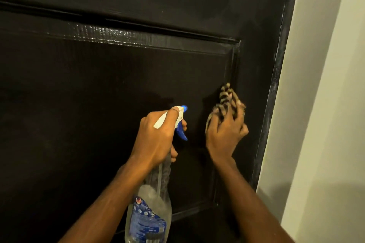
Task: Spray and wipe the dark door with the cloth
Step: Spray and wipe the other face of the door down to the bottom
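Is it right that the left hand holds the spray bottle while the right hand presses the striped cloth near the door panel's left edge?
The head view shows the right hand pressing the striped cloth near the door panel's right edge, not left. The left hand does hold the spray bottle.

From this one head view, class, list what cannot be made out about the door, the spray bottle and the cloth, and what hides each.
Head view:
Spray bottle: base cut off by the bottom edge; label print too small to read; neck hidden by the left hand.
Cloth: partly hidden under the right hand; its far end blurred.
Door: runs past the top, left and bottom edges.
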